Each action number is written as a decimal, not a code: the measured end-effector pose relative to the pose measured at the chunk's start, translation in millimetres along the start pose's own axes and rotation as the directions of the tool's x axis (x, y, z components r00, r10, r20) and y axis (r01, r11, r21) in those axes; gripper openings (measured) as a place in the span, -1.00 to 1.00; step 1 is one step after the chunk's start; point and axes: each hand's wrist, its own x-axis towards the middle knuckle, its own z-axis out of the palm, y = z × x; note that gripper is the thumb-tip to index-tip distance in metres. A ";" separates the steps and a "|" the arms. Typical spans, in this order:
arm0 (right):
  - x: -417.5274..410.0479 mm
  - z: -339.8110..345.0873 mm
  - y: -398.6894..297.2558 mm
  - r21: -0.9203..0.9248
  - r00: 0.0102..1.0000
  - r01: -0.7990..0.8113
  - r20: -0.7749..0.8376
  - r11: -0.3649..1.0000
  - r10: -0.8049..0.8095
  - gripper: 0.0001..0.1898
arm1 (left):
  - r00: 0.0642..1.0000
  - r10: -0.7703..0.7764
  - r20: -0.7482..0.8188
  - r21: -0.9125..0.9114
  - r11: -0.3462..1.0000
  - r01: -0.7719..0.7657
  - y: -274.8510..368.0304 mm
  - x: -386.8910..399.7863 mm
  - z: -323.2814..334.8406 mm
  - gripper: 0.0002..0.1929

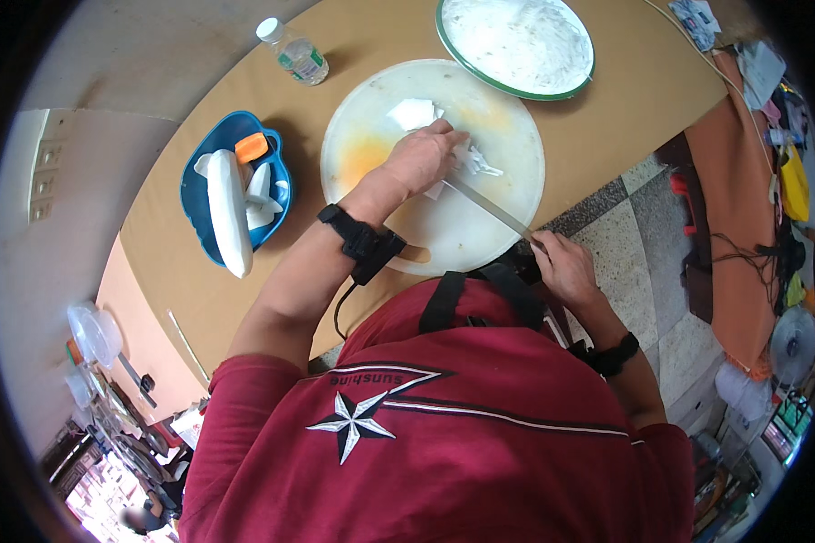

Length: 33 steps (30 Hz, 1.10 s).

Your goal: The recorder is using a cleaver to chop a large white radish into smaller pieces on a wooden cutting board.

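Observation:
My left hand point(424, 159) presses down on thin white radish slices point(435, 191) on a round white cutting board point(499, 234); its curled fingers hide most of them. In my right hand point(567, 266) is the handle end of a kitchen knife point(492, 206). Its blade reaches across the board, with the tip end beside my left fingers. Cut radish strips point(479, 163) lie just right of those fingers. Beyond the hand rests a small stack of white slices point(411, 114). Orange stains mark the board's surface.
A blue plastic basin point(193, 197) at left holds a long peeled white radish point(227, 210), radish pieces and a carrot piece point(251, 147). A capped clear bottle point(302, 60) stands behind. A green-rimmed dish point(446, 41) of white shreds sits at the table's point(625, 136) far side.

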 end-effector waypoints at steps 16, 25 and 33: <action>-3.4 -4.9 1.0 0.146 0.988 -0.123 -0.080 0.982 0.136 -0.84 | 0.957 -0.262 -0.123 -0.263 0.939 0.224 -8.8 5.9 -1.3 -0.86; 4.8 -14.0 -4.8 0.219 0.985 -0.145 -0.057 0.965 0.161 -0.83 | 0.976 -0.029 -0.216 -0.041 0.999 0.021 -14.7 -31.8 22.4 -0.86; 2.2 -11.5 -1.4 0.139 0.997 -0.057 -0.044 0.989 0.064 -0.83 | 0.999 0.043 0.018 0.140 0.989 -0.045 -16.4 -34.2 25.6 -0.83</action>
